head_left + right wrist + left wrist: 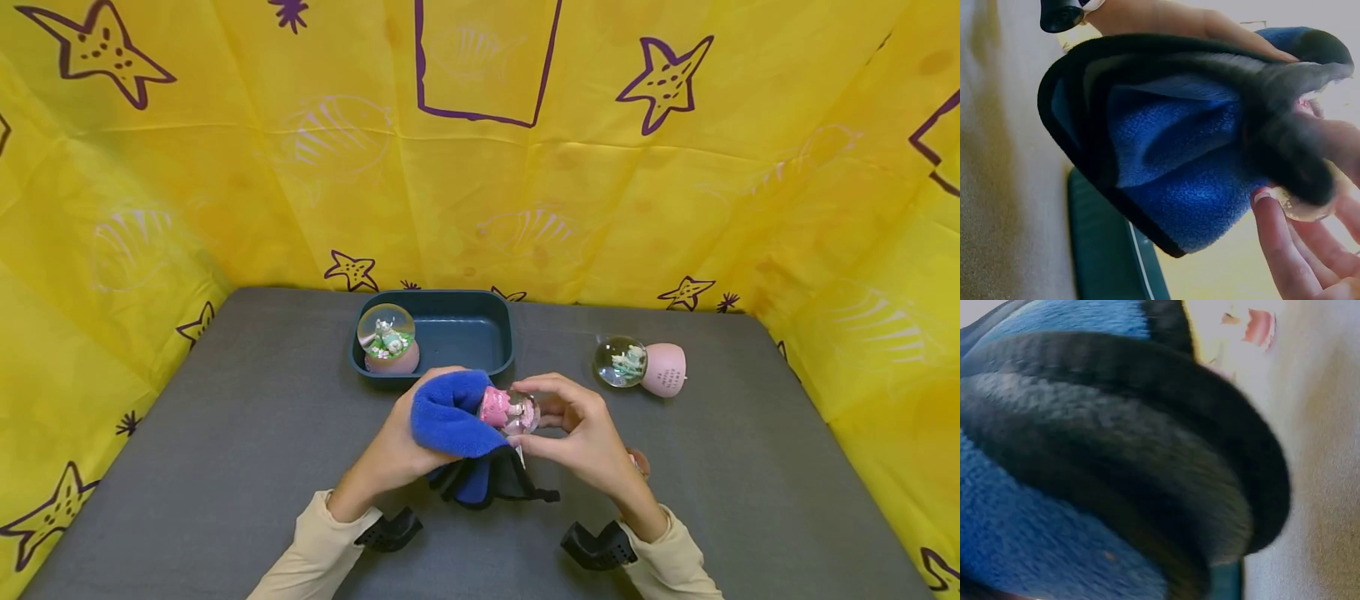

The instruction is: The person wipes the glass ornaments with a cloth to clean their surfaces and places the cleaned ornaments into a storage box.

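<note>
My left hand [399, 440] grips a blue cloth [453, 412] with black edging, which is wrapped about the base end of a small snow globe [497, 407]. This globe lies sideways, its deep pink base toward the cloth and its clear ball to the right. Around the ball curl the fingers and thumb of my right hand [581, 427]. Loose folds of the cloth hang below the hands; in the right wrist view the cloth [1179, 144] covers part of the globe. Cloth folds [1054, 537] fill most of the left wrist view, hiding the left fingers.
Behind the hands stands a dark teal tray [480, 377], with an upright snow globe [387, 337] in its left end. To the right, a pink-based snow globe [663, 370] lies on its side on the grey table [247, 433]. A small pinkish object [639, 461] is mostly hidden behind the right wrist.
</note>
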`<control>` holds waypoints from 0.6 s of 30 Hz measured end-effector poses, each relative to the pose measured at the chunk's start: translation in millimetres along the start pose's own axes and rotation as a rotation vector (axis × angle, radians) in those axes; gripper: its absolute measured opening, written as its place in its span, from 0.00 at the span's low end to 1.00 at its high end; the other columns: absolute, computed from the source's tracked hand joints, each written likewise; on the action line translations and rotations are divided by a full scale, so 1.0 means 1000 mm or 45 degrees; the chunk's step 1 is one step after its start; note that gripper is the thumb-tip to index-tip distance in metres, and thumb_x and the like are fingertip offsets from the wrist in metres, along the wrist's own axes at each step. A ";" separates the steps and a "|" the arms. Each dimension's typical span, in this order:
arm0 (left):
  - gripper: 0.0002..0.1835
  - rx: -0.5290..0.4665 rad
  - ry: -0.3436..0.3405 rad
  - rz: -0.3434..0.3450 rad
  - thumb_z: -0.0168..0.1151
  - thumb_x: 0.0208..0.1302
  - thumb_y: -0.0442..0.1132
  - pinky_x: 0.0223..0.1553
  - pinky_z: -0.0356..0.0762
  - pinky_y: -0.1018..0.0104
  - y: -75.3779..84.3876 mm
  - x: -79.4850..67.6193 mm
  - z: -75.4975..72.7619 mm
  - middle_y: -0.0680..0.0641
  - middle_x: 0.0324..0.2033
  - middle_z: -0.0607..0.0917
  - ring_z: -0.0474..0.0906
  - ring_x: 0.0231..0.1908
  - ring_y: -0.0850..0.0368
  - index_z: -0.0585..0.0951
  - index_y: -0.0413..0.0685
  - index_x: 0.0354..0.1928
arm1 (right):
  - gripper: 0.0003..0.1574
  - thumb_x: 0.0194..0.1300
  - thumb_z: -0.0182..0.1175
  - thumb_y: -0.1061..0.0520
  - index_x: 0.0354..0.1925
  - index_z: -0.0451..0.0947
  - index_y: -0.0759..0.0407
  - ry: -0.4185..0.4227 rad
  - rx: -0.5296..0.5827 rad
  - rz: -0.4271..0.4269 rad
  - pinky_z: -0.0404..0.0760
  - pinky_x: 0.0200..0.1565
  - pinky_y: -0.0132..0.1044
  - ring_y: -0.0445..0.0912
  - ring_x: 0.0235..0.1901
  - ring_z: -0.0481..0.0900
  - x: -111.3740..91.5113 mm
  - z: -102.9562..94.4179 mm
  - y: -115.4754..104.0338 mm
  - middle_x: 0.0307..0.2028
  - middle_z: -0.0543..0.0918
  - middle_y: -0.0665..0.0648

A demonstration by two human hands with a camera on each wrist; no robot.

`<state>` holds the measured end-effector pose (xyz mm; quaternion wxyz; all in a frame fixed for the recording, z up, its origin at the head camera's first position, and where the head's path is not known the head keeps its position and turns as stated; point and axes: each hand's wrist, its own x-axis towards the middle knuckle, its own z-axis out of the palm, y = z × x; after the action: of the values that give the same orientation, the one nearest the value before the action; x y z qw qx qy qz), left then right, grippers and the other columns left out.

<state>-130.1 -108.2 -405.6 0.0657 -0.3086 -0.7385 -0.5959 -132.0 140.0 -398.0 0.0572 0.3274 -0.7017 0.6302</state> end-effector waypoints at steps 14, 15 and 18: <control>0.35 0.022 -0.058 0.029 0.76 0.43 0.27 0.56 0.77 0.65 0.004 0.002 0.004 0.44 0.52 0.84 0.80 0.51 0.59 0.76 0.46 0.58 | 0.32 0.42 0.69 0.79 0.49 0.81 0.64 -0.078 -0.116 -0.163 0.87 0.37 0.34 0.38 0.41 0.81 0.000 0.007 0.003 0.47 0.81 0.62; 0.34 0.036 -0.045 0.062 0.77 0.42 0.27 0.55 0.78 0.65 0.004 0.002 0.004 0.43 0.51 0.85 0.81 0.50 0.58 0.77 0.45 0.56 | 0.32 0.42 0.70 0.78 0.49 0.81 0.63 -0.078 -0.124 -0.167 0.86 0.37 0.33 0.37 0.42 0.81 0.000 0.007 0.003 0.47 0.81 0.62; 0.30 0.048 -0.006 0.154 0.77 0.41 0.25 0.53 0.79 0.65 0.003 0.002 0.005 0.41 0.47 0.87 0.84 0.48 0.56 0.79 0.42 0.52 | 0.30 0.45 0.73 0.75 0.49 0.82 0.62 -0.083 -0.137 -0.184 0.86 0.38 0.32 0.38 0.42 0.80 0.000 0.008 0.004 0.47 0.82 0.61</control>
<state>-129.2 -102.7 -403.3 0.1056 -0.3526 -0.7297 -0.5763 -130.9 132.5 -402.8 0.0969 0.3939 -0.7105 0.5750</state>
